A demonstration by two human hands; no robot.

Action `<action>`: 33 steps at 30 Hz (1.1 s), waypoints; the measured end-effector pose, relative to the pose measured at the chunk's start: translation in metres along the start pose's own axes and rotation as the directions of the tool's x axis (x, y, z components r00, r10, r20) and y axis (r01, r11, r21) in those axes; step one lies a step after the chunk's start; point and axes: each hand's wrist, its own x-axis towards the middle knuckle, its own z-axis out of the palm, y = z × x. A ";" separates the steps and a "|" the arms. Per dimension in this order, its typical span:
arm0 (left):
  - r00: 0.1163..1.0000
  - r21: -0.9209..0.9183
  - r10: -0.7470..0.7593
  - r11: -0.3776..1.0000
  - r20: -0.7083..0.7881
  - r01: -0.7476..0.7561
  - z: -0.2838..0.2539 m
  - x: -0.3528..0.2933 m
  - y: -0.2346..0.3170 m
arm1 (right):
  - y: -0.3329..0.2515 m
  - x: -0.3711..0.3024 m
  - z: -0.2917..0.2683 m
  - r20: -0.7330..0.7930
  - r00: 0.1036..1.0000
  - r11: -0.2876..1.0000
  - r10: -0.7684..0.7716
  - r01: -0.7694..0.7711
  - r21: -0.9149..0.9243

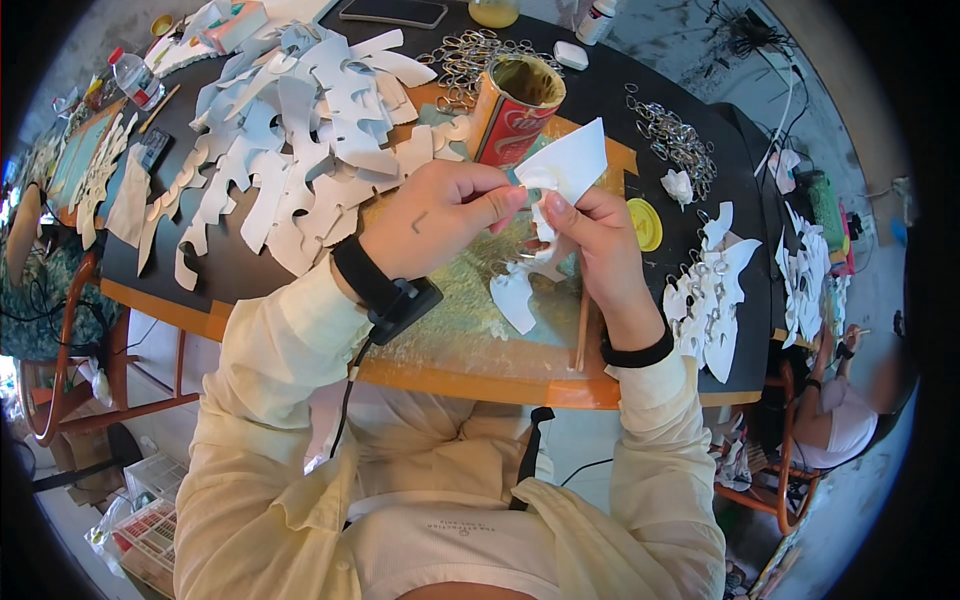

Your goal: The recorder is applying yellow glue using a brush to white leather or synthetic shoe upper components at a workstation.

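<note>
Over the middle of the table, a white cut-out piece of leather-like sheet (pixel 568 160) is between my hands. My left hand (pixel 445 215) pinches its lower left edge between thumb and forefinger. Thumb and fingers of my right hand (pixel 605 240) close on its lower side, the two thumbs close together. Below the fingers hangs a narrower white part (pixel 513 295), reaching down toward the glue-stained work board (pixel 430 300); whether it joins the held piece I cannot tell. Just behind my hands stands an opened red can (pixel 510 115) with a stained rim.
A large heap of white cut pieces (pixel 300 130) covers the left side. Metal rings lie in piles at the back (pixel 470 60) and right (pixel 672 140). A yellow lid (pixel 645 225) and ringed white pieces (pixel 712 290) lie right. A co-worker (pixel 835 415) sits far right.
</note>
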 end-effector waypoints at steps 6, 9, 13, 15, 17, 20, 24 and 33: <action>0.992 0.044 -0.023 0.999 0.125 0.018 -0.015 -0.004 0.021 | -0.003 0.001 -0.007 0.076 0.997 0.993 0.016 -0.007 -0.120; 0.991 0.060 -0.036 0.998 0.132 0.029 -0.017 -0.004 0.016 | -0.012 -0.001 0.001 0.121 0.992 0.994 0.023 -0.011 -0.104; 0.993 0.065 -0.038 0.997 0.110 0.031 -0.018 -0.003 0.012 | -0.008 0.002 -0.001 0.088 0.996 0.957 -0.018 0.043 -0.289; 1.000 0.018 0.012 1.000 0.011 -0.013 -0.013 -0.001 0.006 | 0.002 0.003 -0.002 0.048 0.994 0.956 -0.099 0.108 -0.271; 1.000 -0.039 -0.022 0.999 -0.013 0.021 -0.011 -0.002 0.008 | 0.004 0.004 0.000 0.010 0.984 0.951 -0.178 0.175 -0.254; 0.996 -0.045 -0.011 0.999 -0.094 0.006 -0.005 0.000 0.006 | 0.003 0.006 0.009 -0.132 0.982 0.974 -0.131 0.103 -0.201; 0.992 -0.209 -0.070 0.977 -0.106 0.046 0.003 0.005 -0.007 | 0.002 0.006 0.015 -0.243 0.952 0.983 -0.184 0.171 -0.072; 0.948 -0.504 -0.312 0.811 0.055 0.296 0.005 0.002 -0.008 | 0.002 -0.002 0.008 -0.230 0.934 0.916 -0.273 0.180 -0.358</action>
